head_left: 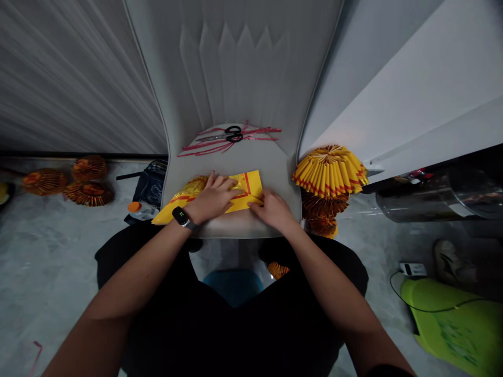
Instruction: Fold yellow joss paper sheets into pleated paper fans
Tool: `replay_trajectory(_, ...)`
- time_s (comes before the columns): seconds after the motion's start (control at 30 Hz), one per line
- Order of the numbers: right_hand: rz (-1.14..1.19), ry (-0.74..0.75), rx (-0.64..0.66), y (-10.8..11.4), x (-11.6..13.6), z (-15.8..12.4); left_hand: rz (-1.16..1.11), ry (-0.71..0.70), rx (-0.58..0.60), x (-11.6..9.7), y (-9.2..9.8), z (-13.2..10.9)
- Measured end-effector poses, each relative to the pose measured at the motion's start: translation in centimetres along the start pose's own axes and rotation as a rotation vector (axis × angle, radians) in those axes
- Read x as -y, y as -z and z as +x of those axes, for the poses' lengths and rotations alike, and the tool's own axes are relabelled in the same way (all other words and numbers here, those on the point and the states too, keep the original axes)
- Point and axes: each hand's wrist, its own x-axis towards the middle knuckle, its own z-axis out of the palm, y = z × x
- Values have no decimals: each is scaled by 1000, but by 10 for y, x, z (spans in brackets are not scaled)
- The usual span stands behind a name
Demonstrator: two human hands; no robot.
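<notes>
Head view shows both my hands low in frame, working on a sheet of yellow paper (247, 189) with red stripes, which lies across the front of a pale grey padded seat (271, 173) and overhangs its left edge. My left hand (212, 198), with a black watch (181, 215) on its wrist, lies flat on the sheet, its fingers (214, 180) slightly spread and pressing down, pinching nothing. My right hand (273, 211) sits just beside it, with its fingertips (261, 196) at the paper's edge; I cannot tell from this angle whether they pinch the edge or only rest there. To do this well, I judge, my left palm should pin the sheet firmly while my right fingers work slowly, keeping the red lines square so the paper doesn't creep toward the overhang. Behind the sheet on the seat lie black-handled scissors (231, 134) and loose strands of red ribbon (259, 131), both clear of my hands. A pleated yellow paper fan (330, 170) sits against the seat's right edge, close enough for my right forearm to catch if I swing wide. Gold-and-orange paper rosettes (89, 192) lie on the floor to the left.
</notes>
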Motion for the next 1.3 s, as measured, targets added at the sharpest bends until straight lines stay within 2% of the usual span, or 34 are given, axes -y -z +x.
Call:
replay_trajectory(0.13,45,34,9,1,1,0,-40,-5,11,5,-2,0)
replay_trajectory(0.23,99,99,-75,2,5,-6,-36,73,8,10,0,-6)
replay_trajectory(0.33,278,185,-121,-3,12,-10,-67,172,0,18,7,-15)
replay_trajectory(0.5,531,281,-16,-18,21,-7,-188,390,-19,49,15,-35)
replay_trajectory(0.57,536,326,-1,-25,24,-6,-297,486,-1,64,16,-41)
replay_trajectory(0.67,529,498,-35,-35,31,-7,-487,537,43,79,17,-48)
replay_trajectory(0.8,541,717,-126,-47,45,-7,-705,545,53,87,23,-52)
replay_trajectory(0.9,513,827,-139,-53,54,-7,-933,577,50,90,31,-57)
replay_trajectory(1.07,556,852,-148,-55,64,-5,-1230,557,19,98,43,-70)
replay_trajectory(1.2,547,832,-115,-58,67,-2,-1410,677,7,101,44,-77)
replay_trajectory(1.3,443,910,-77,-66,69,-3,-1313,701,-32,94,43,-73)
